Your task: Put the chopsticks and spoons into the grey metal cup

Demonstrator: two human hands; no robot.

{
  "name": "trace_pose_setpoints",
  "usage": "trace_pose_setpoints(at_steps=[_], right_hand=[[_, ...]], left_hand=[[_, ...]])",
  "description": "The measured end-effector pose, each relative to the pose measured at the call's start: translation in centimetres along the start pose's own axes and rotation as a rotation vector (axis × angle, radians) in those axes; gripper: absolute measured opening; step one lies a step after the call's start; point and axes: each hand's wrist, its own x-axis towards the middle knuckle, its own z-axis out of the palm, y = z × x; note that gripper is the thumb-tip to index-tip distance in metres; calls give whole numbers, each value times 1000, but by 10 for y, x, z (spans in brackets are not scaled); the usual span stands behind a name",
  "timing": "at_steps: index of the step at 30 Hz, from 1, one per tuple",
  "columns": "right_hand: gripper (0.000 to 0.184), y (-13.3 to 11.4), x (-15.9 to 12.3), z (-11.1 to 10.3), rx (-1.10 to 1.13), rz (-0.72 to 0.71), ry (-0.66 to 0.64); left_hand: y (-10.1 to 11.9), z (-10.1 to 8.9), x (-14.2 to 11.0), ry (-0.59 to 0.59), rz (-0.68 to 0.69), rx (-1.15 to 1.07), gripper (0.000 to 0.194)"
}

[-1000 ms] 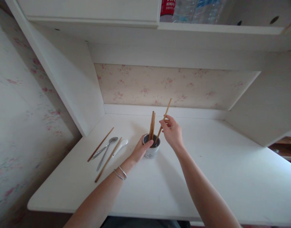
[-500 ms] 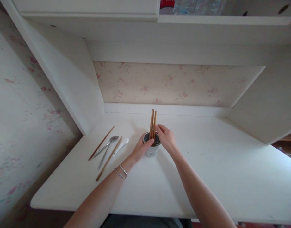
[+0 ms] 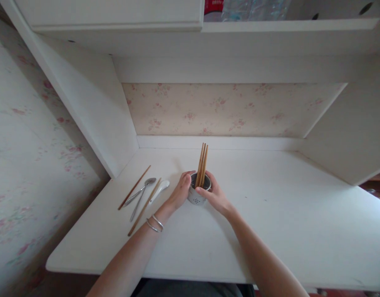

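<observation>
A grey-white utensil holder (image 3: 196,199) with small holes in its side stands upright on the white desk. Several wooden chopsticks (image 3: 202,163) rise from it, leaning slightly right. My left hand (image 3: 180,193) is curled against the holder's left side, its fingers partly hidden behind. From the right, my right hand (image 3: 217,199) grips the holder, thumb over the front rim and fingers round the far side. Left of the holder lie a white soup spoon (image 3: 160,189), a light chopstick (image 3: 143,209), two crossed metal utensils (image 3: 149,180), at least one a spoon, and a darker chopstick (image 3: 134,187).
The white desk (image 3: 286,231) stretches to the right under an overhead shelf (image 3: 286,25). Clear plastic packaging (image 3: 255,10) and a red item (image 3: 213,5) sit on that shelf. A side panel (image 3: 81,90) borders the desk at left.
My right hand has let go of the chopsticks and moved down to the holder's rim. My left thumb has drawn back to the left side. The chopsticks now lean more to the right.
</observation>
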Motion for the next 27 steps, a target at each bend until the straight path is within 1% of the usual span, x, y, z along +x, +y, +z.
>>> trace_pose_setpoints(at_steps=[2,4,6,8,9,10,12,14,17,19,21,24,25,27], right_hand=[[73,-2,1,0,-7,3,9],[73,-3,1,-1,0,18,0],[74,-2,1,-2,3,35,-10],[74,0,1,-3,-6,45,-8],[75,1,1,-3,-12,46,-1],[75,3,2,-3,-16,47,5],[75,4,2,-3,-19,46,12],[74,5,2,-3,-22,47,13],[73,3,2,-3,-20,46,16],[73,2,1,-2,-12,44,17],[72,1,0,-2,0,40,20],[72,3,1,-1,15,32,18],[72,4,1,0,18,29,20],[72,5,2,0,27,19,23]], left_hand=[[5,-17,6,2,1,181,52],[10,-42,16,30,7,421,44],[13,-77,26,74,-27,655,38],[12,-115,34,84,-91,926,36],[10,-134,37,74,-155,1091,34],[8,-151,38,61,-253,1253,33],[1,-181,36,46,-352,1344,32],[-6,-202,33,7,-424,1388,37],[-15,-217,29,-46,-495,1417,36],[-17,-222,31,-49,-515,1419,30],[-13,-225,36,-45,-534,1420,24],[4,-224,48,1,-513,1427,24],[13,-221,53,22,-486,1435,27],[36,-210,62,62,-386,1424,33]])
